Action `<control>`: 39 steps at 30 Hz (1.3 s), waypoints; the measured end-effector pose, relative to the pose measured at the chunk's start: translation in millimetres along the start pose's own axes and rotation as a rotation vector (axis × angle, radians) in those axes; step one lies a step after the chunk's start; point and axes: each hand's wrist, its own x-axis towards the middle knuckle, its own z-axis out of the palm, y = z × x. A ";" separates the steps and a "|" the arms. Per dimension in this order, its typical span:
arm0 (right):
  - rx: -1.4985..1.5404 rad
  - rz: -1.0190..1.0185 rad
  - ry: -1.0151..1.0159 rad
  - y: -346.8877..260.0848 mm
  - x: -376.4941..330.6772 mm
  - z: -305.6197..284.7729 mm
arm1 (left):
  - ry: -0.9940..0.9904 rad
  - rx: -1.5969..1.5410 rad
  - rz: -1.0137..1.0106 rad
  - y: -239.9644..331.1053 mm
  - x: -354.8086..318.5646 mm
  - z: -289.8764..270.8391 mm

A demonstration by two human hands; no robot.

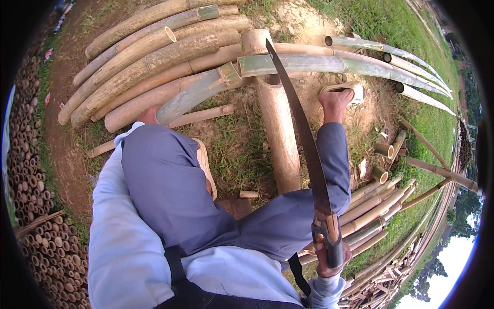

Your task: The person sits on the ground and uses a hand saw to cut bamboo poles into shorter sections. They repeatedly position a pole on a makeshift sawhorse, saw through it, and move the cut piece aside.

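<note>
My right hand (327, 253) is closed round the handle of a hand saw (304, 135). Its long, curved dark blade points up and away, the tip passing in front of a bamboo post. My left hand (149, 115) shows only in part beyond my left knee, at the near end of a short grey-green bamboo piece (193, 97); its fingers are hidden. The piece's far end, with a split edge, lies close to the end of a long green bamboo pole (293, 64). That pole rests across the thick upright bamboo post (278, 131) between my legs.
Several cut bamboo lengths (149, 64) lie side by side at the far left. More poles (419, 95) stretch off to the right. Bamboo offcuts (383, 149) and a stack (370, 208) lie beside my right leg. A large pile of cut tubes (54, 252) stands at the left.
</note>
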 end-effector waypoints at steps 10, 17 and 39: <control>0.341 -0.119 0.030 33.0 134.0 163.9 | -0.130 -0.033 0.123 -13.7 5.5 20.0; 0.247 -0.202 -0.030 48.7 160.3 187.4 | -0.347 -0.458 0.221 -41.3 26.5 33.3; 0.279 -0.125 -0.051 85.2 167.0 227.9 | -0.715 -0.516 -0.016 23.4 -0.3 -125.0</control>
